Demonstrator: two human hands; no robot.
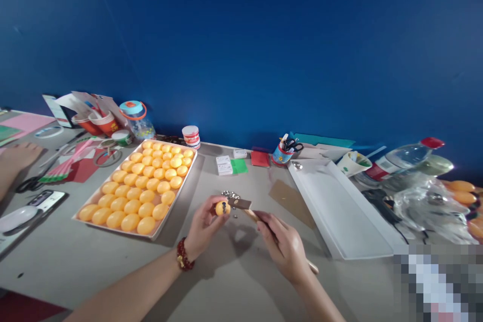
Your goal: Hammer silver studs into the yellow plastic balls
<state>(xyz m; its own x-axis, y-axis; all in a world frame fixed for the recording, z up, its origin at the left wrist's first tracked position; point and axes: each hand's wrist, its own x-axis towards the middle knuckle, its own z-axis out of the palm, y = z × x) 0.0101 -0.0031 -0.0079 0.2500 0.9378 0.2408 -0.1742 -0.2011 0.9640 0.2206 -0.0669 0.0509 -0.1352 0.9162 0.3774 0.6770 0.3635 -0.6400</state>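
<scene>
My left hand (206, 226), a beaded bracelet at its wrist, pinches an orange ping-pong ball (222, 208) with a dark marking on its side. Wrapped around a wooden handle, my right hand (285, 244) holds a small hammer (240, 204) whose dark flat head is right beside the ball. Whether the head touches the ball I cannot tell. Just behind them lies a small pile of shiny metal pieces (231, 194), with a few loose ones nearby on the grey table (234, 287).
Left stands a shallow box (153, 236) full of orange balls. To the right lies a white tray (350, 216), with a plastic bottle (400, 161) and plastic bag (430, 206) beyond. Small white boxes (224, 165) and a pen cup (282, 154) sit behind. Another person's hand (24, 153) rests far left.
</scene>
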